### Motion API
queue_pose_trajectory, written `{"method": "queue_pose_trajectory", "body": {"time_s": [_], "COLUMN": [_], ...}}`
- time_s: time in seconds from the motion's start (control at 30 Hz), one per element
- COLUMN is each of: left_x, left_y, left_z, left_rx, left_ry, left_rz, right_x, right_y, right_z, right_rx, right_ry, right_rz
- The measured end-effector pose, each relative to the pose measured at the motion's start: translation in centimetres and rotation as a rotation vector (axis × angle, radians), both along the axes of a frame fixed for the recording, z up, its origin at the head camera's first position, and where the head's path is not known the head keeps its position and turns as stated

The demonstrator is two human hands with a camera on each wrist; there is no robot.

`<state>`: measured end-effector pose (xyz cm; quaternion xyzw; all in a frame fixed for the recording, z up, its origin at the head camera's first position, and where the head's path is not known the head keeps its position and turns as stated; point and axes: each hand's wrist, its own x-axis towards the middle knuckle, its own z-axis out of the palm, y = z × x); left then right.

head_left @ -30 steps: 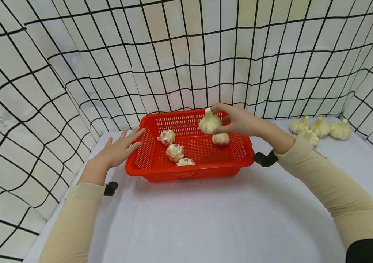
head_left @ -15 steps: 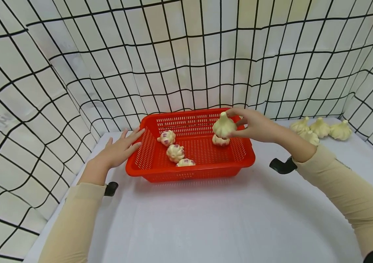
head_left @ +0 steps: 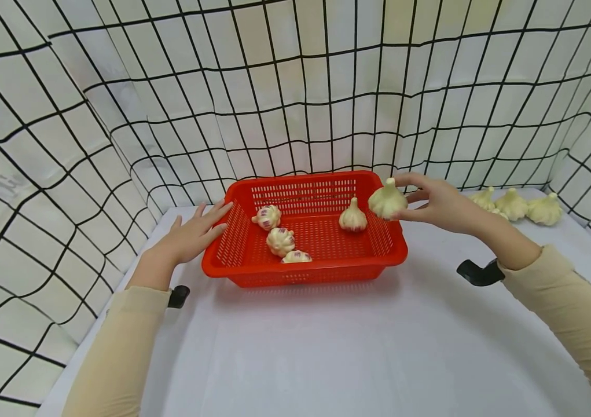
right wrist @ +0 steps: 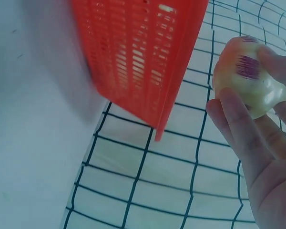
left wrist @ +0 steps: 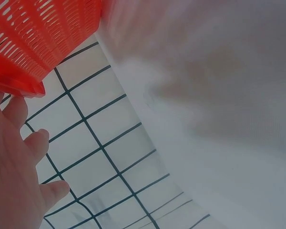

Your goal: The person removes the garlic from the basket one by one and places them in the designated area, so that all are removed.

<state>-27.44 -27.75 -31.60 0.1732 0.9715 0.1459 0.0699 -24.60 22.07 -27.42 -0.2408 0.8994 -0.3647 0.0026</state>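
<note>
My right hand point(head_left: 438, 202) grips a pale garlic bulb point(head_left: 388, 200), its stem up, over the right rim of the red plastic basket point(head_left: 326, 267). Purple streaks show on the underside of this bulb point(right wrist: 248, 67) in the right wrist view. Fingers straight and spread, my left hand point(head_left: 186, 237) rests against the basket's left rim. Inside the basket, one garlic bulb point(head_left: 352, 217) stands upright at the right. Three purple-streaked bulbs lie at the left: one garlic bulb point(head_left: 268, 217) at the back, another garlic bulb point(head_left: 280, 241) in the middle, and a third partly hidden by the front wall.
Several more garlic bulbs point(head_left: 511, 204) sit together on the white table point(head_left: 295, 347) at the far right, partly behind my right hand and forearm. A black wire grid point(head_left: 300, 104) backed with white sheeting encloses the table at the back and both sides.
My right hand has moved the held garlic bulb rightward, from above the basket's inside to its right rim. The upright bulb beneath now shows in full. My left hand stays at the rim.
</note>
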Motion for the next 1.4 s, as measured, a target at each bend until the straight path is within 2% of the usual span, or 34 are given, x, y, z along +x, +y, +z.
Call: {"method": "queue_pose_trajectory", "body": {"time_s": [0.2, 0.43, 0.77, 0.93, 1.17, 1.4], "left_x": [0.0, -0.1, 0.2, 0.1, 0.0, 0.0], "left_y": [0.1, 0.0, 0.1, 0.1, 0.1, 0.1], "left_z": [0.0, 0.0, 0.1, 0.1, 0.1, 0.0], "left_rx": [0.009, 0.009, 0.008, 0.007, 0.005, 0.009], "left_ry": [-0.006, -0.012, -0.007, -0.008, -0.009, -0.013], "left_rz": [0.005, 0.006, 0.002, 0.001, 0.004, 0.002], "right_x": [0.3, 0.3, 0.9, 1.3, 1.6, 1.9], "right_y": [1.9, 3.9, 7.1, 8.9, 11.0, 13.2], "right_z": [-0.5, -1.4, -1.8, -2.3, -2.7, -3.1], "right_rx": [0.007, -0.012, 0.020, 0.028, 0.027, 0.080], "right_ry": [0.004, -0.007, -0.024, -0.004, -0.025, -0.009], "right_rz": [-0.060, -0.090, -0.191, -0.221, -0.271, -0.336]}}
